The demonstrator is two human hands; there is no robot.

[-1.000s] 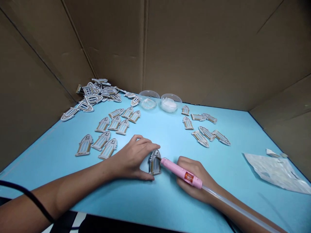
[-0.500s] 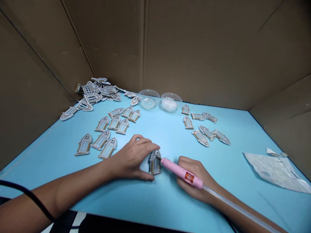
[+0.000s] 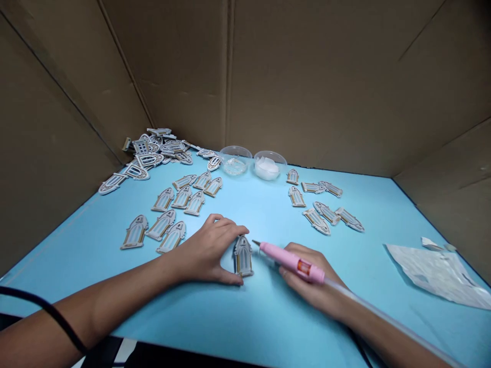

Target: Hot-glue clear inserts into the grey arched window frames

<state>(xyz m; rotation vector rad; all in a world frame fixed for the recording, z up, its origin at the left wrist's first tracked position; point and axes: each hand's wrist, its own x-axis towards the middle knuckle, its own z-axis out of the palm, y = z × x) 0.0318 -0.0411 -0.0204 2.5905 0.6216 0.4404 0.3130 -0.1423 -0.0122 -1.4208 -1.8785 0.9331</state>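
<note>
Between thumb and forefinger, my left hand (image 3: 215,250) grips a small arched window piece (image 3: 243,257) by its top and bottom ends. The piece is white and grey with gold edging, and it is at the blue tabletop (image 3: 215,317). My right hand (image 3: 312,276) is closed around a pink pen-shaped tool (image 3: 289,260) with a thin metal tip, an orange-red window and a clear tube trailing from its rear. The tip points left and stays just apart from the upper right of the held piece.
Similar pieces lie loose on the left (image 3: 163,225) and right (image 3: 316,221), with a heap (image 3: 153,148) at the back left. One clear bowl (image 3: 235,161) and another with white bits (image 3: 267,166) stand at the back. A plastic bag (image 3: 437,271) lies right; cardboard walls (image 3: 307,87) surround the table.
The pen tool's tip has drawn back to the right, off the arched piece it was over. My left hand still grips the piece in nearly the same place.
</note>
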